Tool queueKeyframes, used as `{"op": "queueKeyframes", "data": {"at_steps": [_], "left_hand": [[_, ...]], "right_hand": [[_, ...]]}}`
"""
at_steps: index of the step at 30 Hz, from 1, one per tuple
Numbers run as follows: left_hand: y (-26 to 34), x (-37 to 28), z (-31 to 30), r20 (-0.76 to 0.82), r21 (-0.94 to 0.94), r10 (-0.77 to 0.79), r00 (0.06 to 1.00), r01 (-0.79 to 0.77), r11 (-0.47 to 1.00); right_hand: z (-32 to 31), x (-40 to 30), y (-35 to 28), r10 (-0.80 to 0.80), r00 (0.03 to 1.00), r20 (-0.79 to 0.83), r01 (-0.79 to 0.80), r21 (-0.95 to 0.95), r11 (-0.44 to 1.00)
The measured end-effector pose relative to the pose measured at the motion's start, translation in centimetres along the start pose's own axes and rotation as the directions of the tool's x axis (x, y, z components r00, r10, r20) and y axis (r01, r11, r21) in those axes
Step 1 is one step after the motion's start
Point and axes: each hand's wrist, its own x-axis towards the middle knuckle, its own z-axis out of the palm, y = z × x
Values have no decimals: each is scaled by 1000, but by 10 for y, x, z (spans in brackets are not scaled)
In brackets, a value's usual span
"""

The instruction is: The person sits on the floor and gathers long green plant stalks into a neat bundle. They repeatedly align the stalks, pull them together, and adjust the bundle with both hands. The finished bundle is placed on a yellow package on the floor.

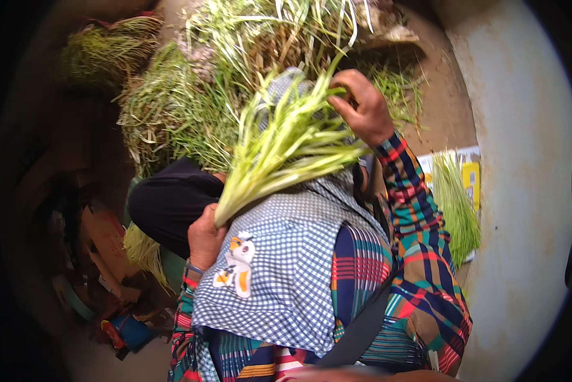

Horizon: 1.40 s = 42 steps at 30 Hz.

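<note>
My left hand [206, 238] grips the narrow, pale end of a bunch of yellow-green leafy stalks [276, 143], which look like garlic chives. The bunch fans out over my lap, above a blue-and-white checked apron [276, 267]. At the upper right of the fan, my right hand [362, 107] has thumb and forefinger pinched around a green leaf [334, 90] at the leafy end. Motion blur softens the leaf tips. The other fingers of that hand are curled in.
Ahead lies a large heap of cut greens [181, 105], with another bundle [114, 47] behind it at left. To my right, straightened stalks [450, 205] rest on flattened printed cardboard [470, 179] beside a pale wall [515, 191]. Torn cardboard [107, 238] and a blue object [132, 332] lie at left.
</note>
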Motion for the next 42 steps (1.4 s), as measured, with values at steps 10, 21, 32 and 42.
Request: {"op": "queueKeyframes", "data": {"at_steps": [10, 21, 32, 42], "left_hand": [[-4, -4, 0, 2, 88, 33, 999, -34, 996], [-8, -2, 1, 5, 115, 77, 997, -77, 990], [-11, -3, 4, -21, 122, 93, 995, -89, 988], [-13, 1, 5, -37, 137, 129, 991, -122, 983]], "right_hand": [[4, -3, -15, 72, 997, 17, -72, -8, 997], [16, -13, 15, 308, 950, 57, -313, 191, 930], [6, -18, 121, 666, 744, -54, -512, 595, 620], [-46, -74, 170, 407, 858, -313, -495, -290, 819]]}}
